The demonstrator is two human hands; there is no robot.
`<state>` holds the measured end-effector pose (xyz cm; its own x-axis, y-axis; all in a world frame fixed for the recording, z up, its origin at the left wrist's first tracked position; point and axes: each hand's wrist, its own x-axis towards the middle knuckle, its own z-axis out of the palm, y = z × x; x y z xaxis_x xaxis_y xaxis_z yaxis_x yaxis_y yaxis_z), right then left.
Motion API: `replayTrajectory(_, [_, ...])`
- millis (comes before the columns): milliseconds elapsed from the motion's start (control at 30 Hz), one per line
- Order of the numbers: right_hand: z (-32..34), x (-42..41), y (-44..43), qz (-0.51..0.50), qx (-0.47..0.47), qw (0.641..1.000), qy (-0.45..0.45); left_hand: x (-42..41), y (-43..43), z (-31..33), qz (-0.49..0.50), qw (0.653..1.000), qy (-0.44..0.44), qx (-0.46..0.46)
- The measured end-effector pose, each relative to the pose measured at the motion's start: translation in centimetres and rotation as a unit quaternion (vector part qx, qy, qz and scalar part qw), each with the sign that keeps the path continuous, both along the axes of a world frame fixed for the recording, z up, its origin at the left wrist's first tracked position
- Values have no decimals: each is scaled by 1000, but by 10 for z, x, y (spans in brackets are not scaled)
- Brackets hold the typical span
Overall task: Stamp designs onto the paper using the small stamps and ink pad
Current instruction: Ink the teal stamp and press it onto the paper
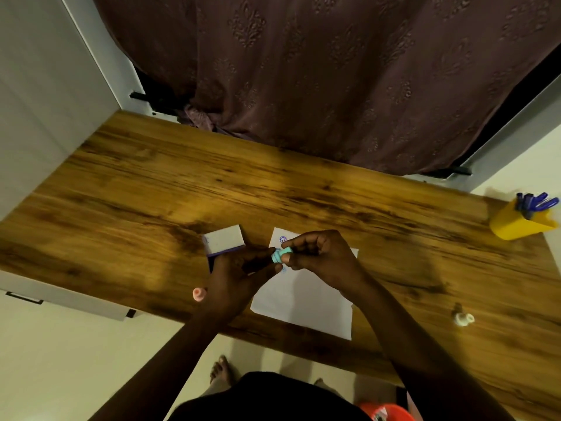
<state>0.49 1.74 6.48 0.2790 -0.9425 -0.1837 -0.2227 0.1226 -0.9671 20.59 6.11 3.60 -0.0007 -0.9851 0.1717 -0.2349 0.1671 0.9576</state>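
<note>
A white sheet of paper (306, 299) lies on the wooden table (151, 189), with a blue stamped face near its far left corner. Both hands meet above that corner around a small teal stamp (280, 255). My right hand (318, 253) pinches the stamp's body between thumb and fingers. My left hand (239, 275) touches its lower end with the fingertips. A white box with a purple edge, the ink pad (224, 240), sits just left of the paper. A pink stamp (198, 294) lies left of my left wrist. A white stamp (463, 319) lies far right.
A yellow holder with several blue pens (522, 218) stands at the table's right end. A brown curtain (334, 71) hangs behind the table. White cabinet fronts (45, 86) flank the left side. My feet and an orange object (385, 411) are below the table's front edge.
</note>
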Motion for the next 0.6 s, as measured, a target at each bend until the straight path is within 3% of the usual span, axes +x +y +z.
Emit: replayTrajectory(600, [1,35,-7,10,-9,1000,13,35,4,-10,35,999,-6,33])
